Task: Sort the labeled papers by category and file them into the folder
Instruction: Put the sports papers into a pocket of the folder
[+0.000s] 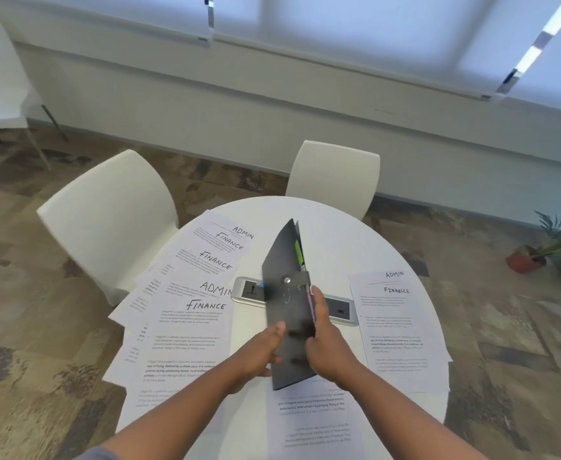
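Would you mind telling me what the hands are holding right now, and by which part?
Both hands hold the dark folder, stood up above the table. The left hand grips its lower left edge; the right hand grips its lower right edge, where the cover opens.

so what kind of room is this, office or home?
Most likely an office meeting room. A round white table has a power and data socket panel built into its middle, matching white chairs stand around it, and roller blinds cover a long row of windows.

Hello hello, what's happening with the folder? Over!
Left hand and right hand grip dark grey folder, upright. Labelled white papers unfiled on round white table. Nothing blocking.
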Tool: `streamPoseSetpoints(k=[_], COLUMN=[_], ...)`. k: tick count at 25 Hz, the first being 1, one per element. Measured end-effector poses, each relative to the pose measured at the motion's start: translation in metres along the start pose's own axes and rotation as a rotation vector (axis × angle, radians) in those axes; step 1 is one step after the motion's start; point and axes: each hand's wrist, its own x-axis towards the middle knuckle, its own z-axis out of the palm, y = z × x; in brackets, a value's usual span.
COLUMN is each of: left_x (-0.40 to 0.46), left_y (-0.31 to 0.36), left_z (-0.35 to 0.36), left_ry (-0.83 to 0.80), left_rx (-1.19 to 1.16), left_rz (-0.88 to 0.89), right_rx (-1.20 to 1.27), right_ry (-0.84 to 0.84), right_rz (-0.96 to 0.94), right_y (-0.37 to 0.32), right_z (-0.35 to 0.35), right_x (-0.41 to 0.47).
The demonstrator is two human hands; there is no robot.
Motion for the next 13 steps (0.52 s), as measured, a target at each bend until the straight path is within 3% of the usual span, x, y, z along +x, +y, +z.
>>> streamPoseSetpoints(k=[6,10,13], left_x=[0.024,0.049,0.074], left_y=[-0.004,0.004,0.011], left_z=[0.008,0.012,0.012], left_ry=[0.215,0.216,0.243], left_rx=[-0.016,-0.366,-0.642], left_rz=[-0.086,-0.243,-0.213], right_rx=[0.350,0.739,0.869], right_ry=[0.215,0.229,0.142], right_rz=[0.016,0.058,0.115], right_y=[0.041,0.067,0.097], right_z=[-0.052,-0.091,-0.111], right_x=[0.021,0.045,0.079])
